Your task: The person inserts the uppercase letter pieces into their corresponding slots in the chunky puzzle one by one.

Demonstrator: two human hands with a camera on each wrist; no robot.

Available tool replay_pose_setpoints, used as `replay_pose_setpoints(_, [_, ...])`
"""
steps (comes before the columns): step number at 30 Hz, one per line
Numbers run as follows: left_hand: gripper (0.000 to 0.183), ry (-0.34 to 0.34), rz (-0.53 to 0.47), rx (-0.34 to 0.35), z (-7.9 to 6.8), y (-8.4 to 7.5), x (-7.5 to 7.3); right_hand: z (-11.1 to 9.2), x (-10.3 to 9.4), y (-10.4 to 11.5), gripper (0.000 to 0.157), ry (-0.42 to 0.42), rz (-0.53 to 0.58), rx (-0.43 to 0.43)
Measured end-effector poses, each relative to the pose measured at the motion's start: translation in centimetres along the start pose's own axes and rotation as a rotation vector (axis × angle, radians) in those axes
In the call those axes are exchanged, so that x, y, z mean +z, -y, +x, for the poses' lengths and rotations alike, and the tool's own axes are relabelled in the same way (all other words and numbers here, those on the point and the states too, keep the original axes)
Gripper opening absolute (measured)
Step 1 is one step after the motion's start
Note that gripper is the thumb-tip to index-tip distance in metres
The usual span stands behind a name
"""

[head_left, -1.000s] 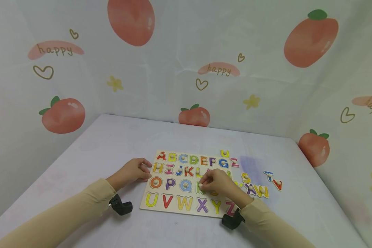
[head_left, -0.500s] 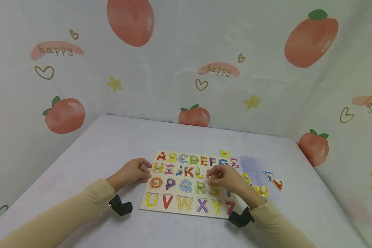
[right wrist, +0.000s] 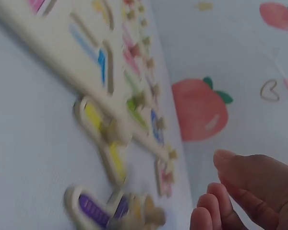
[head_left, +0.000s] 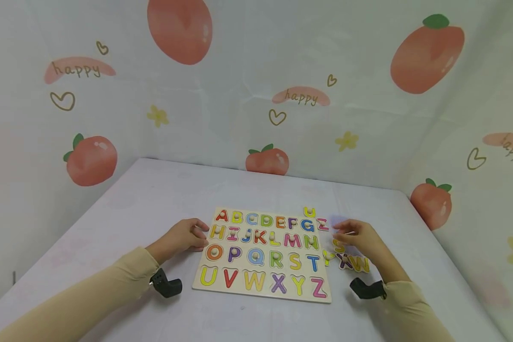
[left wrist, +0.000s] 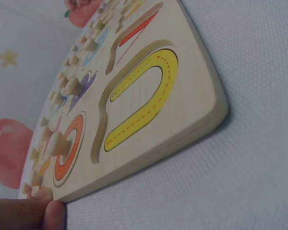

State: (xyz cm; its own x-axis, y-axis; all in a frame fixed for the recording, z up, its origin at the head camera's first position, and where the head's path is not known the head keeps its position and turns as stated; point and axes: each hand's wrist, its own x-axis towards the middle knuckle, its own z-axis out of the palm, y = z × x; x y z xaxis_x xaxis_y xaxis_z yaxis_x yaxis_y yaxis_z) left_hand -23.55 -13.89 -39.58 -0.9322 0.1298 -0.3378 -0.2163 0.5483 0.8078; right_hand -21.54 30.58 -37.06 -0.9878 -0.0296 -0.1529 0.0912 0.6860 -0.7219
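Observation:
A wooden alphabet puzzle board [head_left: 262, 293] lies on the table. Knobbed letters fill its places from A to R; the S, T and bottom-row recesses show printed letters without knobs. My left hand [head_left: 180, 236] rests at the board's left edge, its fingertips [left wrist: 44, 194] touching the side near the O. Over the loose letters right of the board hovers my right hand [head_left: 361, 237], thumb and fingers apart with nothing between them. Just under its fingertips lies the yellow S piece [head_left: 338, 245]. The purple X piece [head_left: 345, 260] and yellow W piece [head_left: 359, 264] lie below that hand.
A yellow Y piece [head_left: 327, 257] lies against the board's right edge. At the upper right corner are a yellow U piece [head_left: 309, 212] and a pink Z piece [head_left: 322, 223]. A fruit-printed cloth [head_left: 222, 118] hangs behind the table.
My right hand has left the R on the board and moved right to above the loose pieces, now covering the T and V pieces. My left hand has stayed still.

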Motion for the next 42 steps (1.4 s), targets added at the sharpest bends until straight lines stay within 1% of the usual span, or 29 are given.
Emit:
replay_pose_setpoints(5, [0.041,0.000,-0.002,0.003,-0.1,-0.1,-0.1,0.5,-0.4,-2.0,0.039,0.036,-0.013,0.047])
replay_pose_setpoints(7, [0.041,0.002,-0.002,0.002,-0.1,-0.1,0.0,0.7,-0.4,-2.6,0.037,0.049,-0.021,0.067])
replay_pose_setpoints(10, [0.041,0.003,-0.003,-0.005,-0.1,-0.1,0.0,0.9,-0.4,-3.1,0.037,0.077,-0.034,0.071])
replay_pose_setpoints(15, [0.041,0.001,0.006,0.001,-0.1,-0.1,0.0,1.0,-0.4,-3.4,0.037,0.100,-0.047,0.075])
replay_pose_setpoints(22, [0.040,-0.008,0.013,-0.007,-0.1,0.0,0.1,0.9,-0.4,-3.3,0.032,0.117,-0.054,0.080])
replay_pose_setpoints(27, [0.039,-0.003,0.006,-0.005,0.0,0.1,0.1,1.2,-0.4,-3.4,0.029,0.124,-0.069,0.084])
replay_pose_setpoints(30, [0.039,0.008,0.003,0.005,0.0,0.1,0.0,1.3,-0.4,-3.2,0.028,0.130,-0.079,0.088])
replay_pose_setpoints(33, [0.040,0.013,-0.006,-0.002,0.1,0.1,-0.1,1.5,-0.5,-2.7,0.025,0.120,-0.089,0.089])
replay_pose_setpoints(35, [0.040,0.020,-0.002,0.004,0.1,0.1,-0.1,1.5,-0.6,-2.2,0.027,0.111,-0.091,0.058])
replay_pose_setpoints(38, [0.039,0.014,-0.007,-0.005,0.1,0.0,-0.1,1.5,-0.4,-1.1,0.028,0.079,-0.083,0.014])
replay_pose_setpoints(40, [0.039,0.006,-0.002,-0.005,0.1,0.0,-0.1,1.4,-0.1,-0.3,0.030,0.063,-0.059,-0.020])
replay_pose_setpoints(42, [0.038,-0.001,-0.003,-0.009,0.1,0.0,0.0,1.3,0.6,0.5,0.028,0.047,-0.024,-0.036])
